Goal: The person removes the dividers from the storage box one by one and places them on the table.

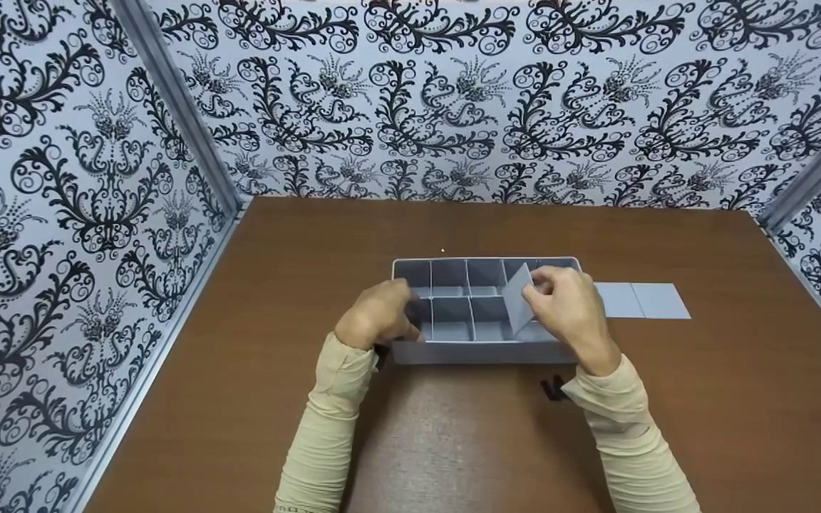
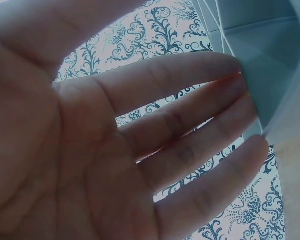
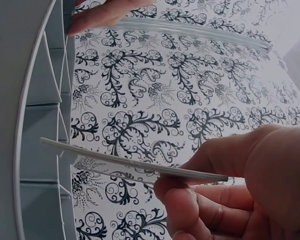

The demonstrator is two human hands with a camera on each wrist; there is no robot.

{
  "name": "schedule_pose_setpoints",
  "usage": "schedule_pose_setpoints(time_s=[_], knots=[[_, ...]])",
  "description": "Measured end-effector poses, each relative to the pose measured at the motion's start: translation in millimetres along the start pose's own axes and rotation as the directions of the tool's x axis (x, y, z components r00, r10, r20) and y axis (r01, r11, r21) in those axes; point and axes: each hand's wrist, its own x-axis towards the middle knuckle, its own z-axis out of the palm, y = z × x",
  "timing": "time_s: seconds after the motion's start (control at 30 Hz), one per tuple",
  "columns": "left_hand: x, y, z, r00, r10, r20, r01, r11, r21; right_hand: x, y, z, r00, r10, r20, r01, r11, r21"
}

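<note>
A grey divided box stands on the table, with thin upright dividers forming two rows of compartments. My right hand pinches a thin, flat grey divider plate between thumb and fingers. The plate stands tilted over the right part of the box, its lower end at a front compartment. In the right wrist view the plate appears nearly edge-on, reaching over the box's rim. At the box's left end, my left hand touches the wall; the left wrist view shows its fingers nearly straight, tips against the box.
Two flat grey plates, a nearer plate and a farther plate, lie side by side on the brown table, right of the box. Patterned walls with metal edge strips enclose the back and sides.
</note>
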Motion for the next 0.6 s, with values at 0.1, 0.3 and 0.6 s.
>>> schedule_pose_setpoints(time_s=[0.1,0.3,0.6], knots=[[0.0,1.0,-0.4,1.000,0.011,-0.003,-0.011,1.000,-0.003,-0.1,2.3,-4.3,1.000,0.006,-0.002,-0.006,1.000,0.007],[0.6,0.1,2.4,0.999,0.032,-0.024,-0.032,0.999,-0.012,-1.8,10.4,-16.6,1.000,0.019,-0.015,-0.019,0.999,0.026],[-0.9,-2.1,1.1,1.000,0.011,-0.021,-0.012,1.000,-0.024,-5.8,26.4,-37.7,0.997,0.032,-0.074,-0.031,0.999,0.019]])
